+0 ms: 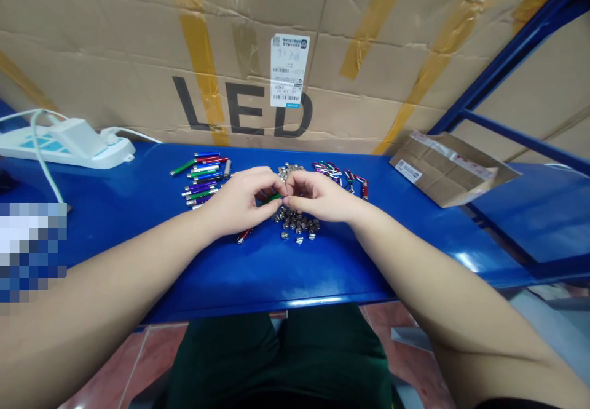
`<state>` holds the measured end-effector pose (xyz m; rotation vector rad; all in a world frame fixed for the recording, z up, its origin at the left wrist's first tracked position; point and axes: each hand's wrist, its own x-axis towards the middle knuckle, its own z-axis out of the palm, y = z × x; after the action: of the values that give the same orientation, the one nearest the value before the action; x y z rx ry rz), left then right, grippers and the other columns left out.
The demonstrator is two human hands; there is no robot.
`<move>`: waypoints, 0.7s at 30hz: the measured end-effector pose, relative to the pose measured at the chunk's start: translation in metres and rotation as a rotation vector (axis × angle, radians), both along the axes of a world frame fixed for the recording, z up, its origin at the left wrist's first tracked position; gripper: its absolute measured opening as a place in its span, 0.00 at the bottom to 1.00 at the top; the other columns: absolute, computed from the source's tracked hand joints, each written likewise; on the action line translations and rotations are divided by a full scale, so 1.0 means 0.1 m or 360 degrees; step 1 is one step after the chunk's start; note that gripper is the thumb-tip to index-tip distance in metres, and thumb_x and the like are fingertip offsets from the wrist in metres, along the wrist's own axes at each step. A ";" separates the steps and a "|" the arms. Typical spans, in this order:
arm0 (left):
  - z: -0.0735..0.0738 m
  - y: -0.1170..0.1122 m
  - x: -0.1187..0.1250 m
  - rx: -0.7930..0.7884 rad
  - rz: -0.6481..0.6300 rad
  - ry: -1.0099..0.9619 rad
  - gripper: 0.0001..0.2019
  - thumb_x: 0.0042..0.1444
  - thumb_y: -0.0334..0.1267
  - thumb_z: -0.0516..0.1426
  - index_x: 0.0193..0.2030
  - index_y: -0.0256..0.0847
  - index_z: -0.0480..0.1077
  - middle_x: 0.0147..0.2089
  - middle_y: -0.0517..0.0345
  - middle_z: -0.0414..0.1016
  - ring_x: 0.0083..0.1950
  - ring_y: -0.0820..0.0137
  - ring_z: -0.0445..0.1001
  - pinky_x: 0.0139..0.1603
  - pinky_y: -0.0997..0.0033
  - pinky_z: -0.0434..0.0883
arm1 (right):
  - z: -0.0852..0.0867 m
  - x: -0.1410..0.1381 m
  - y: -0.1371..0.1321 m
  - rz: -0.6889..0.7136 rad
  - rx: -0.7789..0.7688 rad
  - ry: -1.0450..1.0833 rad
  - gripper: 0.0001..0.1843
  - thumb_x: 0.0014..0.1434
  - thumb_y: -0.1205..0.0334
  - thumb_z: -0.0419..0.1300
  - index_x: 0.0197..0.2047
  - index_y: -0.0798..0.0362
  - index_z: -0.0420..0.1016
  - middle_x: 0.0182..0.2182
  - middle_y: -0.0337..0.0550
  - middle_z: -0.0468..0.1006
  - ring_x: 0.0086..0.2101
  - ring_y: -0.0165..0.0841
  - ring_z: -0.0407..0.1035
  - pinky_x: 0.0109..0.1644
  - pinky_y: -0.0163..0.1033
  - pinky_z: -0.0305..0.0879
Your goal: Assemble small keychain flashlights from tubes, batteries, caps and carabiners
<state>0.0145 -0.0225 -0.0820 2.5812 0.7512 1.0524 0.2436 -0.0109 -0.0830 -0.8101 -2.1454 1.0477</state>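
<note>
My left hand (244, 197) is closed around a slim green metal tube (273, 198), mostly hidden by the fingers. The fingertips of my right hand (325, 197) pinch together at the tube's right end; whatever is between them is too small to make out. Below and behind the hands lies a pile of small silver metal caps (300, 221). A red tube (244, 235) pokes out under my left hand. To the left, several blue, green, purple and red metal tubes (205, 176) with silver ends lie in rows. Behind my right hand are coloured carabiner clips (328, 169).
A white power strip (87, 150) with cables lies at the left on the blue table (286, 280). An open cardboard box (447, 169) stands at the right beside a blue metal frame (511, 135). A large LED carton (138, 46) walls off the back.
</note>
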 end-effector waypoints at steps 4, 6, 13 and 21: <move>0.00 0.00 0.00 0.0007 0.0003 0.0010 0.03 0.62 0.32 0.61 0.41 0.40 0.77 0.37 0.58 0.77 0.39 0.70 0.75 0.41 0.70 0.71 | 0.01 0.00 -0.01 -0.0005 0.0011 0.0005 0.09 0.60 0.57 0.65 0.34 0.51 0.69 0.30 0.37 0.72 0.32 0.31 0.64 0.36 0.37 0.60; 0.00 0.00 0.00 0.0003 0.0002 0.0012 0.03 0.62 0.32 0.61 0.41 0.39 0.77 0.37 0.58 0.76 0.39 0.70 0.75 0.42 0.70 0.71 | 0.01 -0.01 -0.01 -0.0002 0.0017 0.0006 0.09 0.60 0.57 0.65 0.34 0.51 0.69 0.30 0.37 0.72 0.32 0.31 0.64 0.37 0.38 0.60; 0.00 0.01 0.00 -0.0006 -0.0010 0.0008 0.03 0.62 0.33 0.61 0.41 0.40 0.77 0.37 0.58 0.77 0.38 0.70 0.75 0.41 0.70 0.71 | 0.00 0.00 0.00 0.0000 0.0026 0.0006 0.09 0.60 0.58 0.65 0.35 0.52 0.69 0.31 0.38 0.73 0.33 0.32 0.66 0.38 0.38 0.61; 0.00 0.01 0.01 -0.0026 -0.0006 -0.0003 0.03 0.62 0.33 0.61 0.40 0.39 0.78 0.38 0.58 0.77 0.38 0.70 0.76 0.41 0.69 0.72 | 0.00 -0.01 -0.01 0.0002 0.0022 0.0011 0.09 0.60 0.58 0.64 0.35 0.51 0.69 0.31 0.38 0.73 0.33 0.32 0.66 0.37 0.39 0.62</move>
<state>0.0150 -0.0218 -0.0818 2.5664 0.7512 1.0433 0.2425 -0.0119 -0.0833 -0.7979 -2.1452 1.0338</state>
